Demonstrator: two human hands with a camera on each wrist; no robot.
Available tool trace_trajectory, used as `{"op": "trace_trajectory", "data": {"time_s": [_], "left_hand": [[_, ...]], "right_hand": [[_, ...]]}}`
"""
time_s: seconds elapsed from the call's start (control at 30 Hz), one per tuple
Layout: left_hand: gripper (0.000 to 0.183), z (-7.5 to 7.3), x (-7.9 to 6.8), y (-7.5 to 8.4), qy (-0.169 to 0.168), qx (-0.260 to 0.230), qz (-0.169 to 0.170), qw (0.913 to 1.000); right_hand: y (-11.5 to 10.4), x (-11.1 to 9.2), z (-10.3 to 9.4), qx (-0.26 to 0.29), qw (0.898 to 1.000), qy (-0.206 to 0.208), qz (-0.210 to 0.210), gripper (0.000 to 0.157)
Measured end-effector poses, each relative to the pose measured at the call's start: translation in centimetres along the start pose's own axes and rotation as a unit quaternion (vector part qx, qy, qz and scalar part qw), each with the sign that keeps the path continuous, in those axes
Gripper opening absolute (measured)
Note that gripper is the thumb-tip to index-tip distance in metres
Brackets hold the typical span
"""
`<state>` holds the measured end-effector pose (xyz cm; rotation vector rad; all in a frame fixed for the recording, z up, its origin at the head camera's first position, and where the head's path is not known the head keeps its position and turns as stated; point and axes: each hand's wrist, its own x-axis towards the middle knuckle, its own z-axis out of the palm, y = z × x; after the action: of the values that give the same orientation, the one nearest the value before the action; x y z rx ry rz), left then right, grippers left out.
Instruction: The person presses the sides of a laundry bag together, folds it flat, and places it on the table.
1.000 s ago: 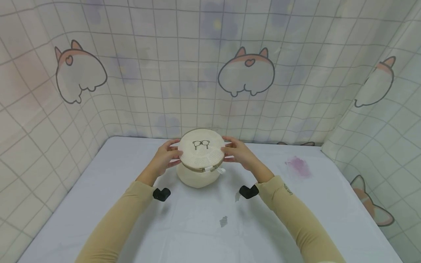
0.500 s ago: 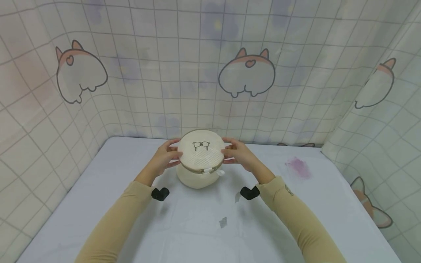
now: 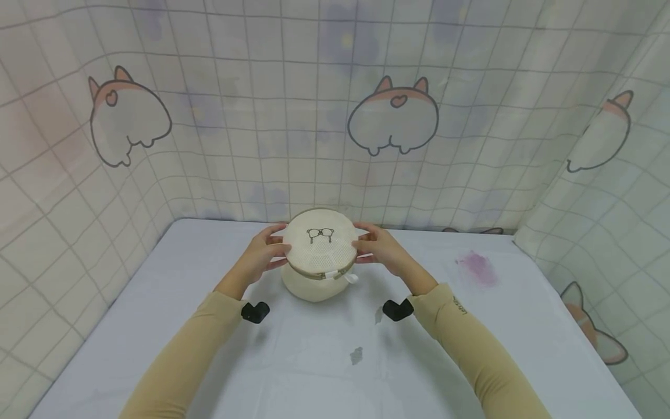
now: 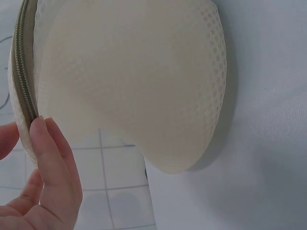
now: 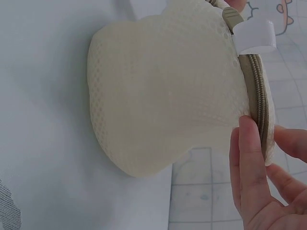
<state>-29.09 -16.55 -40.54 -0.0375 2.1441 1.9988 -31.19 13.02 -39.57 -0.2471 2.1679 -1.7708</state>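
A round cream mesh laundry bag stands near the back of the table, its flat top printed with a pair of glasses. A khaki zipper runs round the top's edge, and a white tag hangs by it. My left hand pinches the left rim between thumb and fingers. On the opposite rim, my right hand pinches in the same way. Below the rim the mesh side sags inward, and its base meets the table. What the bag contains cannot be made out.
A white-covered table spreads beneath, with a pink stain at right and a small grey patch in front. Grid-patterned curtains with corgi drawings enclose the back and sides. Black wrist devices sit at both cuffs.
Both hands keep their hold on the laundry bag's rim. Only a very slight downward shift of the whole scene shows in the head view.
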Motion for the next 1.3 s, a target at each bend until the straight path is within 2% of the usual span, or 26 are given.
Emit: {"op": "trace_trajectory", "data": {"time_s": [0.53,0.87,1.3], "left_hand": [[0.067,0.0,-0.2,-0.3,0.011,0.008,-0.012,0.9998],[0.068,-0.2,-0.6,-0.4,-0.002,0.002,-0.014,0.9999],[0.066,-0.3,-0.3,-1.3,0.003,0.008,-0.018,0.9998]], "right_hand": [[0.0,0.0,0.5,-0.014,1.0,-0.001,0.005,0.062],[0.3,-0.1,0.8,-0.014,1.0,-0.005,0.016,0.063],[1.2,0.1,1.2,-0.01,0.999,0.003,0.032,0.063]]}}
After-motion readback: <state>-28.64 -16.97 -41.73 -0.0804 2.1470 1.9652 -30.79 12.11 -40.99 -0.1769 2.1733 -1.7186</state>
